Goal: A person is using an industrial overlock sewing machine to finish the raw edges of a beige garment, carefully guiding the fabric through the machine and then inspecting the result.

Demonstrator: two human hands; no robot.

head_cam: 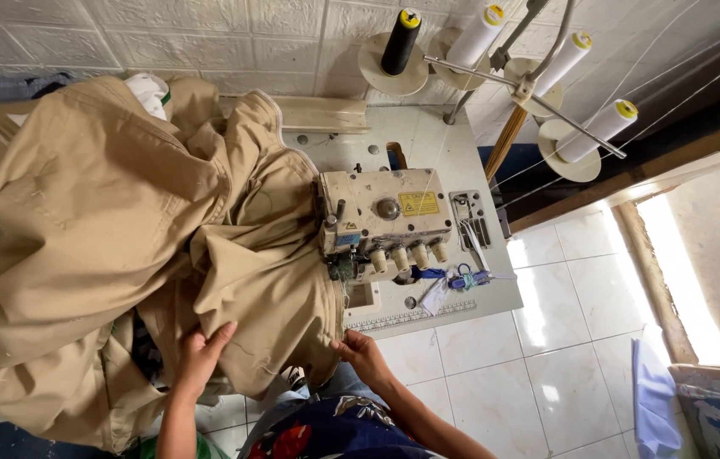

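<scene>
Tan fabric (122, 221), a large heaped garment piece, covers the left half of the desk (428, 144) and spills over its near edge toward the person. Its right-hand border lies against the overlock sewing machine (385, 217), with the cloth edge drawn up beside the presser-foot area at the machine's left front. A stitched seam appears to run along the upper fold, so part of the edging looks done; judging by the loose bulk on the left, much of the piece seems to remain unsewn.

Left hand (203, 353): fingers spread and pressed flat on the lower fold of the fabric, gripping a bunch of it near the desk's edge. Right hand (362, 353): fingertips pinching the fabric's lower right corner, just below and in front of the machine. Both hands hold the cloth; neither touches the machine.

Four thread cones (547, 68), one black and three white, stand on a rack behind the machine, their threads running down to it. Small blue scissors (464, 278) lie on the desk to the machine's right. White floor tiles (564, 340) show below.
</scene>
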